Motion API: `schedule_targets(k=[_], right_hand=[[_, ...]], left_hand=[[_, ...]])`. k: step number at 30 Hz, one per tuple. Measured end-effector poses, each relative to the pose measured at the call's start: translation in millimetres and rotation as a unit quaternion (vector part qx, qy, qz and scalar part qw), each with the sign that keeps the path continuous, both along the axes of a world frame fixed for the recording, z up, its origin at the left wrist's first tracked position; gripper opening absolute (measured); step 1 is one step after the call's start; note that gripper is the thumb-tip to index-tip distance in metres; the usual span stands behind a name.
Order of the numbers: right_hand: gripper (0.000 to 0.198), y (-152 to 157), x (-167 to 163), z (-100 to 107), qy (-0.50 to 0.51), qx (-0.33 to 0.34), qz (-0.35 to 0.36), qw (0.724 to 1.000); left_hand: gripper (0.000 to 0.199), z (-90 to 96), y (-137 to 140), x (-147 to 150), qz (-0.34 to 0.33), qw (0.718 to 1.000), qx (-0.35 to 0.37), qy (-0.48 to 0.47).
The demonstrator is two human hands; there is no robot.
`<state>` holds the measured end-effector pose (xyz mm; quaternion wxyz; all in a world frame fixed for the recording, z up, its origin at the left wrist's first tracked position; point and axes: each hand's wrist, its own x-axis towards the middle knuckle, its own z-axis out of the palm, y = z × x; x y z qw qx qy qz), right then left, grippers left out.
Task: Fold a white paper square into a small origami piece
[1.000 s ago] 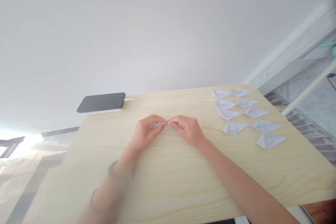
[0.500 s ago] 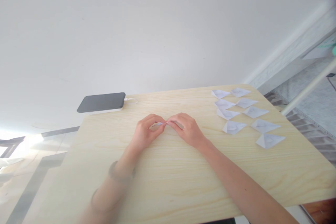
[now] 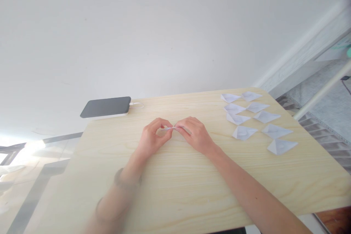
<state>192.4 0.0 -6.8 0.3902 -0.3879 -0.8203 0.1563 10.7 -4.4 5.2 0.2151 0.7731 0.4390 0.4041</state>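
Observation:
Over the middle of the table, my left hand (image 3: 154,136) and my right hand (image 3: 195,134) pinch a small piece of white folded paper (image 3: 173,128) between thumbs and fingertips. The paper is seen nearly edge-on, and most of it is hidden by the fingers, so its full shape cannot be made out. Both sets of fingertips are close together, a narrow strip of paper showing between them. To the right lie several folded white paper boats (image 3: 245,133), pointed at one end, set out in two rough columns.
A dark-screened phone (image 3: 106,107) lies at the table's back left on a white base, with a white cable (image 3: 138,104) plugged in. The pale wooden table (image 3: 175,190) meets a white wall (image 3: 164,36) behind. A pale pole (image 3: 323,89) stands off the right edge.
My fingertips have shifted very slightly apart, and a little more of the paper shows between them. The paper boats and the phone stay where they were.

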Motion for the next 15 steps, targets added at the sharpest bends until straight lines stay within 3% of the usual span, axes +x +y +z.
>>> schedule_targets(k=[15], right_hand=[[0.014,1.0,3.1,-1.0,0.001,0.008,-0.011,1.0]], left_hand=[[0.007,0.9,0.0,-1.9,0.017,1.0,0.012,0.011]])
